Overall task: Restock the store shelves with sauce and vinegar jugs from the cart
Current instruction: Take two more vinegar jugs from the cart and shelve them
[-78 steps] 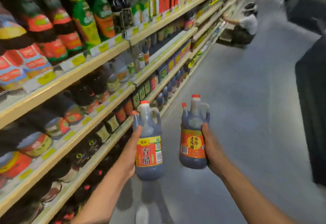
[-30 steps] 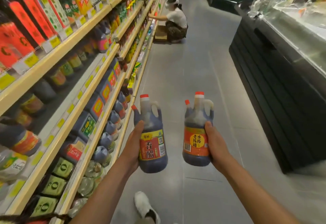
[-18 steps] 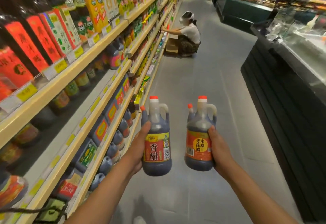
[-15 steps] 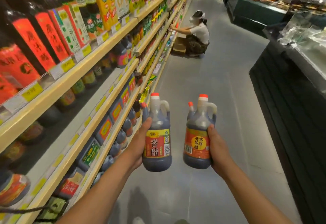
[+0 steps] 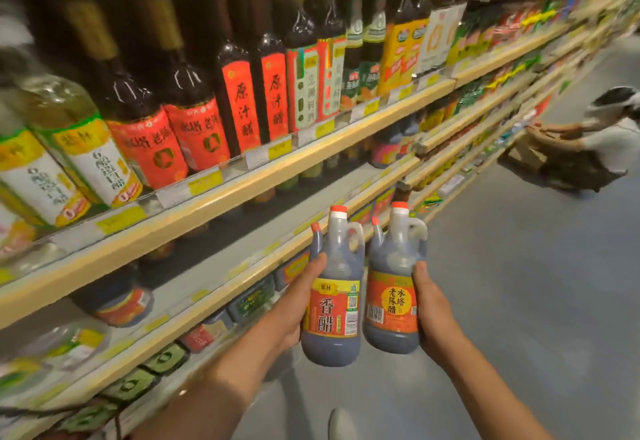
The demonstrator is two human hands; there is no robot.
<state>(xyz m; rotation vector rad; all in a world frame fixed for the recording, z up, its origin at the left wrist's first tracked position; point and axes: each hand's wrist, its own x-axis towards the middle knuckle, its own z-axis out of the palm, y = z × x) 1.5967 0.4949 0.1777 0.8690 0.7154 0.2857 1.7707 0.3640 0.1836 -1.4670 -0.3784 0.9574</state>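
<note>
My left hand (image 5: pixel 294 304) grips a dark vinegar jug (image 5: pixel 334 297) with a red cap and a red and yellow label. My right hand (image 5: pixel 431 311) grips a second dark vinegar jug (image 5: pixel 393 290) with an orange label. Both jugs are upright, side by side and nearly touching, held in front of the middle shelf (image 5: pixel 242 266) of the store shelving at my left. That shelf has a wide open stretch with a few jugs set far back. The cart is out of view.
The shelf above (image 5: pixel 263 169) is packed with tall sauce and vinegar bottles. Lower shelves hold dark jugs and boxed goods. A person (image 5: pixel 602 141) crouches by a cardboard box (image 5: pixel 524 154) far down the grey aisle floor at right. My shoe (image 5: pixel 341 424) shows below.
My view has swung left toward the shelves, which now fill the frame. The two jugs have come closer together and nearer the middle shelf; both hands keep their grip.
</note>
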